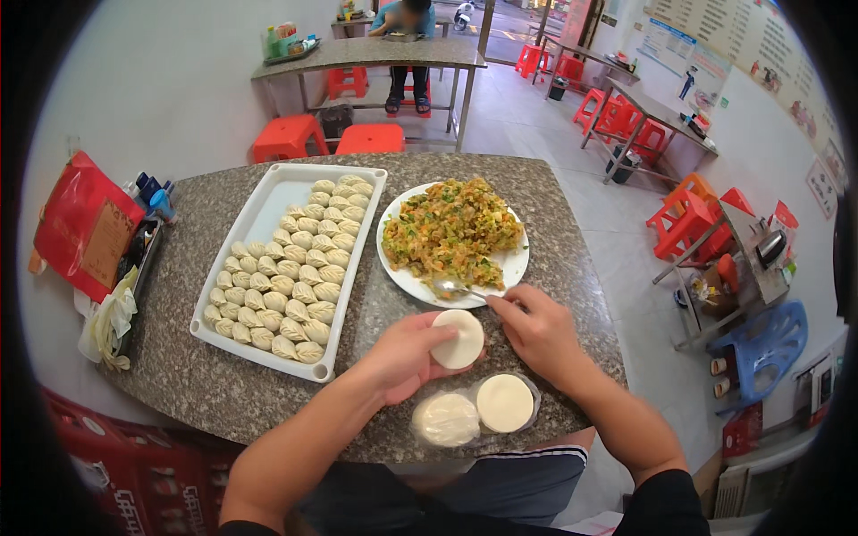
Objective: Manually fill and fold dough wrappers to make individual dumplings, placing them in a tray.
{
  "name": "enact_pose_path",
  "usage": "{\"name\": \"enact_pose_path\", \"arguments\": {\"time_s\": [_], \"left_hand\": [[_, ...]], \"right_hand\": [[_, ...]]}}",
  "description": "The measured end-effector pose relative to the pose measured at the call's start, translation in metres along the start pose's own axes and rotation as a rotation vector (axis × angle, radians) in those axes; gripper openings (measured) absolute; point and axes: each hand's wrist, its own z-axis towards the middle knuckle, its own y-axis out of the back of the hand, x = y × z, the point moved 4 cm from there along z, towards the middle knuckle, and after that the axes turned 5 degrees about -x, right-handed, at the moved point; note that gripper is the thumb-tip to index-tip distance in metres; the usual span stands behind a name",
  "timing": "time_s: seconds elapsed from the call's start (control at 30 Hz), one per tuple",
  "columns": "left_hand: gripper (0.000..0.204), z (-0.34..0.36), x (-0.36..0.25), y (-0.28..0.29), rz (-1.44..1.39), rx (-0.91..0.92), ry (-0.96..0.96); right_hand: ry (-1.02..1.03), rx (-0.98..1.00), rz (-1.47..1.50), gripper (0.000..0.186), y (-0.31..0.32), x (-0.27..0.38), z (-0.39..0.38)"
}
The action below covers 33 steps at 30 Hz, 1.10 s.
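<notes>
In my left hand [407,357] lies a round, pale dumpling wrapper [459,339], the thumb resting on its face. My right hand [536,326] grips the handle of a metal spoon [454,287], whose bowl dips into the near edge of a chopped vegetable filling [456,228]. That filling is heaped on a white plate [393,279]. Close to my body, below the left hand, two stacks of wrappers sit side by side: an uncovered stack [505,403] and a stack under clear plastic [447,420]. Rows of pleated dumplings [290,277] fill much of a white tray to the left.
The white tray's rim [201,304] stands left of the plate on a speckled stone table [375,326]. A red bag [85,228] and a dark holder with bottles line the table's left edge. Red stools [371,138] and a seated person [407,45] are beyond.
</notes>
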Motion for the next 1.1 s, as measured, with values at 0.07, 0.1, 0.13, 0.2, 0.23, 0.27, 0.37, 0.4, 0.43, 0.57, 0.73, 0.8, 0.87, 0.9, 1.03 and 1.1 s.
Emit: {"name": "enact_pose_path", "arguments": {"time_s": [0.07, 0.1, 0.13, 0.2, 0.23, 0.27, 0.37, 0.4, 0.43, 0.57, 0.73, 0.8, 0.87, 0.9, 1.03, 1.1], "left_hand": [[0.037, -0.011, 0.005, 0.008, 0.014, -0.045, 0.02], [0.038, -0.016, 0.009, 0.015, -0.069, -0.079, 0.007], [0.038, -0.021, 0.01, 0.022, -0.148, -0.118, -0.008], [0.039, -0.019, 0.011, 0.027, -0.172, -0.136, -0.032], [0.04, -0.018, 0.01, 0.03, -0.212, -0.147, -0.072], [0.04, -0.016, 0.008, 0.03, -0.212, -0.15, -0.075], [0.04, 0.001, -0.001, 0.021, -0.202, -0.154, -0.116], [0.04, 0.007, -0.003, 0.018, -0.223, -0.167, -0.126], [0.04, 0.009, -0.004, 0.017, -0.24, -0.18, -0.132], [0.04, 0.013, -0.002, 0.015, -0.252, -0.137, -0.12], [0.039, 0.016, -0.001, 0.013, -0.342, -0.058, -0.147], [0.038, 0.015, -0.002, 0.012, -0.322, -0.054, -0.158], [0.037, 0.015, -0.001, 0.012, -0.301, -0.048, -0.165], [0.037, 0.015, 0.0, 0.011, -0.294, -0.07, -0.172], [0.036, 0.011, -0.002, 0.008, -0.245, -0.142, -0.181], [0.036, 0.012, 0.0, 0.012, -0.252, -0.114, -0.182]], "right_hand": [[-0.052, 0.006, 0.049, 0.034, 0.002, 0.0, -0.006], [-0.1, 0.014, 0.093, 0.034, 0.005, 0.0, -0.009], [-0.107, 0.01, 0.102, 0.034, 0.006, 0.002, -0.007], [-0.18, -0.041, 0.17, 0.034, 0.01, 0.001, 0.001], [-0.178, -0.042, 0.174, 0.034, 0.008, 0.002, -0.001], [-0.193, -0.003, 0.197, 0.034, 0.004, 0.004, -0.004], [-0.216, 0.042, 0.223, 0.034, 0.002, 0.003, -0.009], [-0.225, 0.047, 0.226, 0.034, 0.002, 0.002, -0.01], [-0.228, 0.047, 0.227, 0.034, 0.003, 0.001, -0.009], [-0.258, 0.07, 0.237, 0.033, 0.002, 0.004, -0.007], [-0.293, 0.13, 0.313, 0.036, 0.005, 0.013, -0.019], [-0.22, 0.107, 0.321, 0.04, 0.006, 0.018, -0.023], [-0.234, 0.104, 0.343, 0.041, 0.009, 0.013, -0.026], [-0.248, 0.096, 0.366, 0.041, 0.011, 0.01, -0.026], [-0.352, 0.057, 0.438, 0.041, 0.018, 0.001, -0.006], [-0.312, 0.158, 0.403, 0.042, 0.009, -0.002, 0.003]]}}
